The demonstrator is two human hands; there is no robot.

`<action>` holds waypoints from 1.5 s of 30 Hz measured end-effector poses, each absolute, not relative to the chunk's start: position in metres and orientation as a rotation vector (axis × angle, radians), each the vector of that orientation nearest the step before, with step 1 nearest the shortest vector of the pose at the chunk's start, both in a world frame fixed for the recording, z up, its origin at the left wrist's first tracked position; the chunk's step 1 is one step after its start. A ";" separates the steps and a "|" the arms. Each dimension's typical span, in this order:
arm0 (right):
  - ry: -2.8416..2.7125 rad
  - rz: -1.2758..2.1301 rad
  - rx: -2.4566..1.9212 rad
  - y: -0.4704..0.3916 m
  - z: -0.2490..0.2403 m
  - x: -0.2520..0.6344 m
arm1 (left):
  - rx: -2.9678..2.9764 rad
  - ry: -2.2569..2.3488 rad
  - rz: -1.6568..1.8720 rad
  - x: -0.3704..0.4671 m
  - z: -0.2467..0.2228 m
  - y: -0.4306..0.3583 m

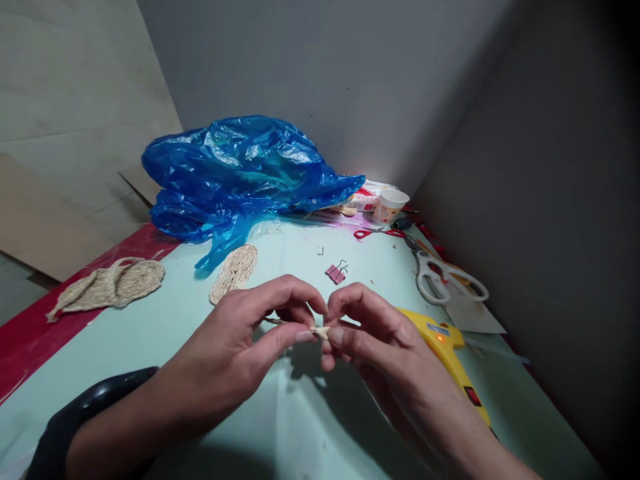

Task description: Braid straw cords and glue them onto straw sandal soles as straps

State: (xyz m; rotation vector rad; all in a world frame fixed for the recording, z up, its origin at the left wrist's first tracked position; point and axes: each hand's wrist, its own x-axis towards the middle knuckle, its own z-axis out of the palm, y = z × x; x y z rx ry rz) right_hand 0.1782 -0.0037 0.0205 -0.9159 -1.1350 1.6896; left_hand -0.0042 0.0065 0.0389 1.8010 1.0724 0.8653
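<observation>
Between the fingertips of both hands is a short pale piece of straw-like cord (320,331), held above the table. My left hand (265,327) pinches its left part between thumb and fingers, and a thin strand shows behind that thumb. On the other side, my right hand (375,340) pinches the right end. Most of the cord is hidden by the fingers. Just beyond my left hand lies a flat oval sole (234,273) of coiled straw cord. Farther left rests a small woven straw slipper (113,285) with a strap across it.
A yellow glue gun (453,353) with a lit orange light lies beside my right hand. White-handled scissors (440,277), a pink binder clip (337,272), red-handled scissors (377,233) and a paper cup (391,205) lie beyond. A crumpled blue plastic bag (250,173) fills the back left.
</observation>
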 end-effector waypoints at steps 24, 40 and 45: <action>-1.921 1.192 -1.173 -0.007 0.035 0.177 | 1.968 1.087 0.862 -0.012 0.051 0.011; -1.639 1.091 -1.234 -0.004 0.026 0.174 | 1.882 1.342 1.254 0.003 0.026 -0.001; -1.697 1.030 -1.206 -0.006 0.023 0.174 | 1.294 1.081 1.084 0.015 0.014 0.003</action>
